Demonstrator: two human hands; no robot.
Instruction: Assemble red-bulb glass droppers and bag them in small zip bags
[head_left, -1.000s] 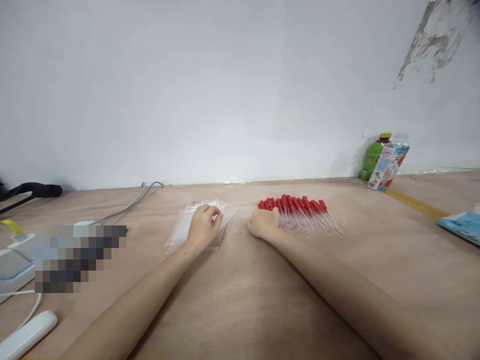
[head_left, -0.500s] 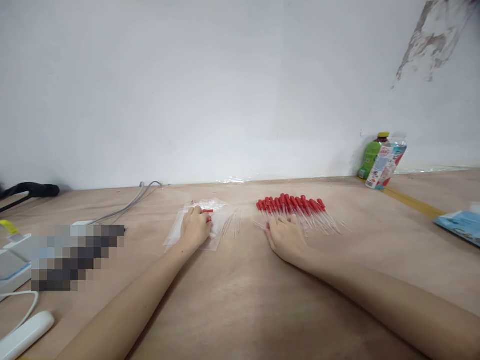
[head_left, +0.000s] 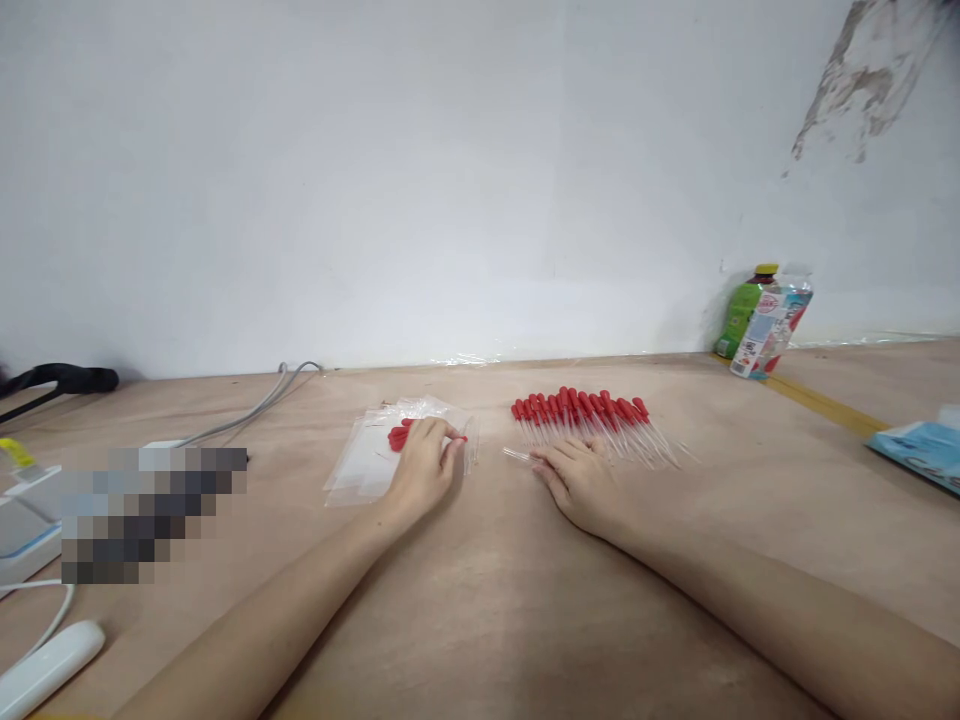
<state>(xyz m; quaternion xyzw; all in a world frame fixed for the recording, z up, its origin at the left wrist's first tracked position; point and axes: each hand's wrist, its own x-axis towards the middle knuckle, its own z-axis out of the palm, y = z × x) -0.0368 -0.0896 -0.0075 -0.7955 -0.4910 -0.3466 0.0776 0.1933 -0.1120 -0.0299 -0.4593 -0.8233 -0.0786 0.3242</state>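
Note:
My left hand [head_left: 424,470] lies on a stack of clear plastic bags [head_left: 367,462] on the brown table [head_left: 480,600], its fingers curled over red-capped droppers [head_left: 398,436] at the bags' right edge. My right hand [head_left: 577,478] rests palm down beside a row of glass droppers with red rubber caps [head_left: 592,420], fingers stretched toward one clear dropper [head_left: 516,455] lying apart at the row's left.
A green bottle and a packet [head_left: 765,320] stand against the white wall at the right. A blue pack [head_left: 919,450] lies at the far right. Cables [head_left: 255,410], a white device [head_left: 45,672] and a blurred patch sit at the left.
My left hand has shifted right across the bags, and red caps now show beside it. My right hand has turned palm down and moved slightly toward the loose dropper.

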